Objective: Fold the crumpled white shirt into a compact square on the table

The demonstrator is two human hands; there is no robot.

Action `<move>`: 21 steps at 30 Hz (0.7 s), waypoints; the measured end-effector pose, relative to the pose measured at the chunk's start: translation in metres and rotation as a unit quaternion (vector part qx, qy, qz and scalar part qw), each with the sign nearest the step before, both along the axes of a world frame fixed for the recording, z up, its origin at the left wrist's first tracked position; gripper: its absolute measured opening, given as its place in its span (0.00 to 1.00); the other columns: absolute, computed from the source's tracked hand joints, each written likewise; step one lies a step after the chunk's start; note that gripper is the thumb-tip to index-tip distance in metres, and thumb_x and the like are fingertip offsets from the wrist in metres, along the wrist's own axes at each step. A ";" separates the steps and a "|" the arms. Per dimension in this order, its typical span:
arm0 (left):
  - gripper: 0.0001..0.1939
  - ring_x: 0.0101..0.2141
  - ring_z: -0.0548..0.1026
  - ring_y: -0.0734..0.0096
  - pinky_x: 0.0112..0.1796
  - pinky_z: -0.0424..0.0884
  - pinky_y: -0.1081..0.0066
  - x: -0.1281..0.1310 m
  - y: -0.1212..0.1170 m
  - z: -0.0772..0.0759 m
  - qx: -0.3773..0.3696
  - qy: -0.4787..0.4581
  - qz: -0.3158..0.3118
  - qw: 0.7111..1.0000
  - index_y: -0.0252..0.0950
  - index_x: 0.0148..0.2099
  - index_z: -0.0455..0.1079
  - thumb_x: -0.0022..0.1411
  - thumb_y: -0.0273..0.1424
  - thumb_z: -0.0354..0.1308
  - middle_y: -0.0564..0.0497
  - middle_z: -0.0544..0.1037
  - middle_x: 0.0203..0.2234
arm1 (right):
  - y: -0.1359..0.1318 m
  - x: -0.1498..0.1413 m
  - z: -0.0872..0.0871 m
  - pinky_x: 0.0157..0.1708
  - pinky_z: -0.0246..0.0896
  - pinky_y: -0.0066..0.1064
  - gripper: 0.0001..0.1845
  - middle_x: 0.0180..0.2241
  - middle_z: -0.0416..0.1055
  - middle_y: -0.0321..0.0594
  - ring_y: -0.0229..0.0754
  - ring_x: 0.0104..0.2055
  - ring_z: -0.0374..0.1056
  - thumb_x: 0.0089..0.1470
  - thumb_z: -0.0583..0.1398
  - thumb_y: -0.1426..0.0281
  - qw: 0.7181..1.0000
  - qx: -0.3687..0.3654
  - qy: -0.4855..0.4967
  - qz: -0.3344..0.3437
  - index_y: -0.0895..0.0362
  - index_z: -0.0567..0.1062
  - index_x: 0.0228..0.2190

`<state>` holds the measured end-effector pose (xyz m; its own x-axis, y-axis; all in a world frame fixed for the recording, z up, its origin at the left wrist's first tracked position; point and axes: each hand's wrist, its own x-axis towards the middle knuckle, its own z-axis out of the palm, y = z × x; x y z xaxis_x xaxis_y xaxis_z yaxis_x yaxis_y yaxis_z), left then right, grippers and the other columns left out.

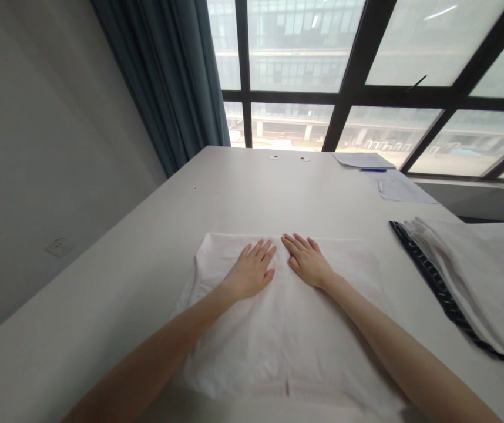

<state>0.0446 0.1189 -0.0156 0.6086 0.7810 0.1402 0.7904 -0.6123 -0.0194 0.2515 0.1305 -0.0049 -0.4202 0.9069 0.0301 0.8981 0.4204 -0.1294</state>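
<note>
A white cloth, perhaps a garment (278, 335), lies spread on the white table (252, 200) in front of me, with light wrinkles and a small dark mark near its front edge. My left hand (252, 270) rests flat on its far part, left of the middle, fingers spread. Close beside it, my right hand (307, 258) lies palm down on the same cloth, its fingers stretched toward the far edge. The two hands are apart, with a narrow strip of cloth between them. Neither hand grasps anything.
At the right lies a stack of folded white cloth (490, 264) on a black cloth with white marks (437, 288). Papers (362, 160) and a blue pen (373, 170) are at the far right. Behind the table are windows (296, 123) and a blue curtain (177, 76); a wall stands left.
</note>
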 end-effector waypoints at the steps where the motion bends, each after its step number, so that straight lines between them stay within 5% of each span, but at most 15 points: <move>1: 0.28 0.67 0.49 0.58 0.63 0.48 0.52 0.003 0.002 0.001 -0.007 0.003 0.002 1.000 0.33 0.69 0.50 0.71 0.38 0.41 0.44 0.52 0.68 | 0.000 0.000 0.000 0.65 0.38 0.48 0.32 0.68 0.48 0.36 0.48 0.69 0.43 0.60 0.45 0.69 1.000 0.002 0.001 -0.002 0.57 0.54 0.66; 10: 0.30 0.67 0.48 0.60 0.63 0.47 0.55 0.027 0.022 -0.002 -0.020 -0.001 0.024 1.000 0.29 0.69 0.48 0.72 0.40 0.37 0.42 0.51 0.68 | -0.003 0.001 -0.003 0.65 0.39 0.46 0.31 0.68 0.48 0.37 0.46 0.69 0.43 0.62 0.44 0.69 1.000 0.019 -0.003 -0.023 0.56 0.53 0.66; 21: 0.30 0.67 0.46 0.63 0.64 0.45 0.57 -0.018 0.021 -0.003 -0.035 0.006 0.037 0.999 0.35 0.70 0.46 0.72 0.43 0.36 0.47 0.49 0.68 | -0.007 0.073 -0.012 0.64 0.42 0.47 0.31 0.68 0.47 0.35 0.46 0.69 0.43 0.66 0.41 0.54 0.996 0.021 -0.032 -0.084 0.49 0.52 0.66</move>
<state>0.0268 0.1403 -0.0181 0.5497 0.8319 0.0765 0.8338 -0.5520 0.0121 0.3250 0.1232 -0.0167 -0.2642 0.9633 0.0480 0.9622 0.2667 -0.0557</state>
